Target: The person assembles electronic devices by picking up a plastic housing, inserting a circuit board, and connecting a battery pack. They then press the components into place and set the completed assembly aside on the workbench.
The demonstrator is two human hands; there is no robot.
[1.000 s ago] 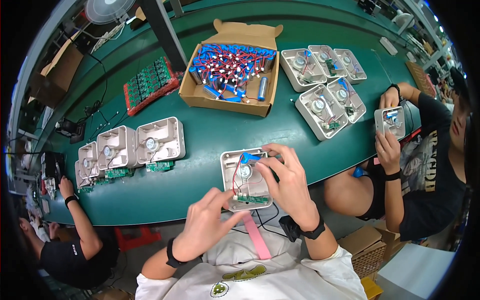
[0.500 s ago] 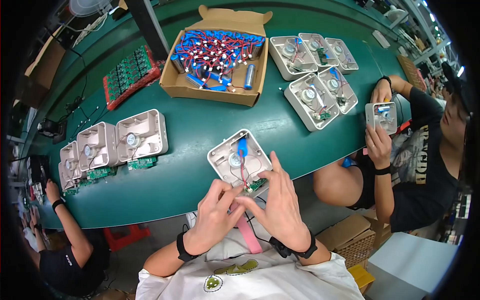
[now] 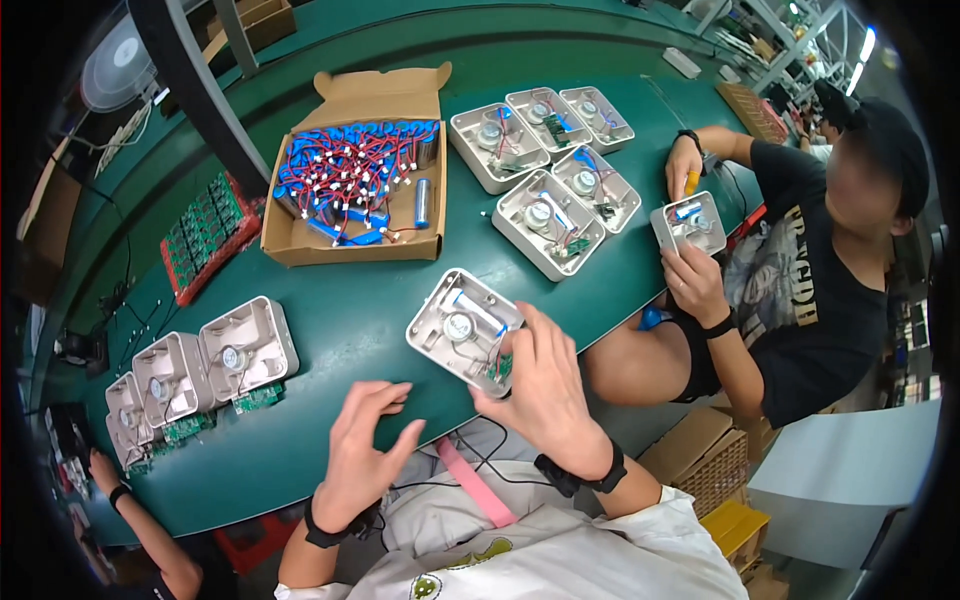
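Note:
A white square plastic housing (image 3: 424, 347) sits tilted at the table's near edge, its hollow side facing me. Inside it are a round speaker (image 3: 458, 328), a blue and silver cylindrical battery (image 3: 481, 312) with thin wires, and part of a green circuit board (image 3: 499, 372). My right hand (image 3: 545, 390) grips the housing's right side, thumb at the lower corner and fingers along the wall, covering some of the board. To the lower left, my left hand (image 3: 362, 450) is off the housing, empty, with thumb and fingers apart.
A cardboard box (image 3: 350, 252) of wired blue batteries stands beyond. Filled housings (image 3: 548, 222) sit right of it. More housings (image 3: 247, 345) with boards stand left, near a red-wrapped stack of boards (image 3: 208, 232). A co-worker (image 3: 800, 260) at right holds another housing (image 3: 690, 225).
My left hand has let go of the wiring and moved left, away from the housing. The housing has turned slightly, and the battery now shows lengthwise. My view has shifted to the right.

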